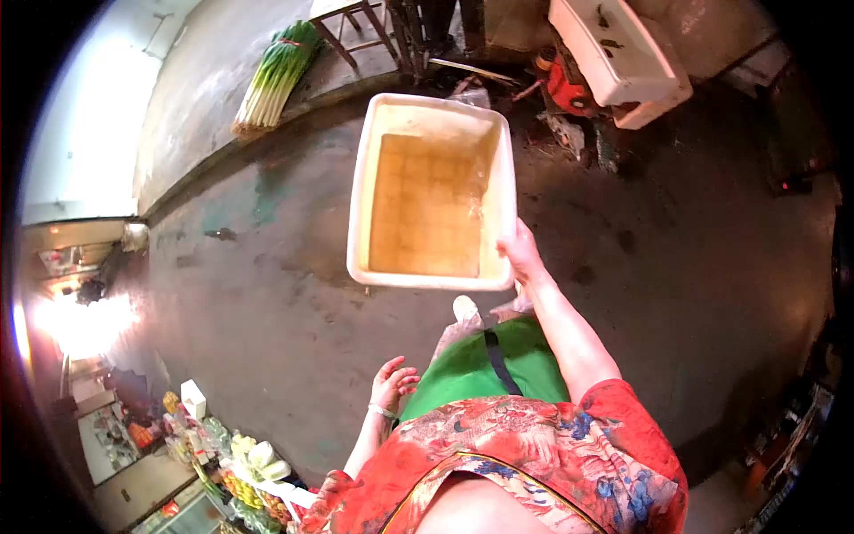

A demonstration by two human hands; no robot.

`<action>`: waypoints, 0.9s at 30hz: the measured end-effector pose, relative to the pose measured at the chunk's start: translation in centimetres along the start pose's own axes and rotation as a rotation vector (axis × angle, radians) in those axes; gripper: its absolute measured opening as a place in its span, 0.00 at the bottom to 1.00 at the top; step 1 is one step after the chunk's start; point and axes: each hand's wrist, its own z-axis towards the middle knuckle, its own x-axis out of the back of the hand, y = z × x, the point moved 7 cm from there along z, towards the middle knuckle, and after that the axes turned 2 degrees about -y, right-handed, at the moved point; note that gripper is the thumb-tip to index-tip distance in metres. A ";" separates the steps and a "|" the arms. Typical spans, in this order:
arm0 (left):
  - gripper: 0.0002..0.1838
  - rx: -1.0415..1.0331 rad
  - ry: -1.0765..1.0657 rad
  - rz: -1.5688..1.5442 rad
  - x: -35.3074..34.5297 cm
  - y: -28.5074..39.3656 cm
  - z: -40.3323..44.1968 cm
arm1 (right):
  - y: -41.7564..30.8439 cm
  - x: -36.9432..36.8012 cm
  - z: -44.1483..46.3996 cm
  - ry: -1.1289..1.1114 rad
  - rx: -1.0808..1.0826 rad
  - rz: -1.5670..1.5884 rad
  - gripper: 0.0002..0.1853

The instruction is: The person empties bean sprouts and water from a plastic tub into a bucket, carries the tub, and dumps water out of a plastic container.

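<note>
A white rectangular plastic tub (358,205) hangs in front of me above the floor. Its inside is stained yellow-brown, and the bottom looks wet or thinly covered with liquid. My right hand (522,254) grips the tub by its right rim near the lower corner, thumb over the edge and the other fingers hidden behind the wall. Down by the green apron (445,374), my left hand (391,383) is empty with its fingers apart and slightly bent.
A bundle of green onions (277,76) lies at the upper left near a wooden stool (356,27). At the upper right, a white basin (623,58) stands by a red machine (569,92). Vegetables (258,458) are piled at lower left. Dark concrete floor (258,356) surrounds me.
</note>
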 end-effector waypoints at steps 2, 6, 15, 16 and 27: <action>0.22 -0.019 0.045 -0.052 -1.1 0.6 0.2 | -0.4 2.3 0.9 -0.054 -0.068 0.014 0.22; 0.22 0.000 0.215 -0.168 -3.4 -0.5 -0.1 | -5.6 4.3 7.8 -0.190 -0.079 0.011 0.23; 0.22 0.023 0.131 -0.153 -15.6 -0.5 2.3 | -7.8 2.4 18.2 -0.237 -0.008 -0.215 0.28; 0.22 -0.011 0.111 -0.129 -16.3 -0.1 2.7 | -8.4 4.2 17.9 -0.199 -0.082 -0.159 0.27; 0.20 0.032 0.250 -0.143 -18.5 1.6 2.6 | -9.8 1.0 26.4 -0.176 -0.007 -0.279 0.22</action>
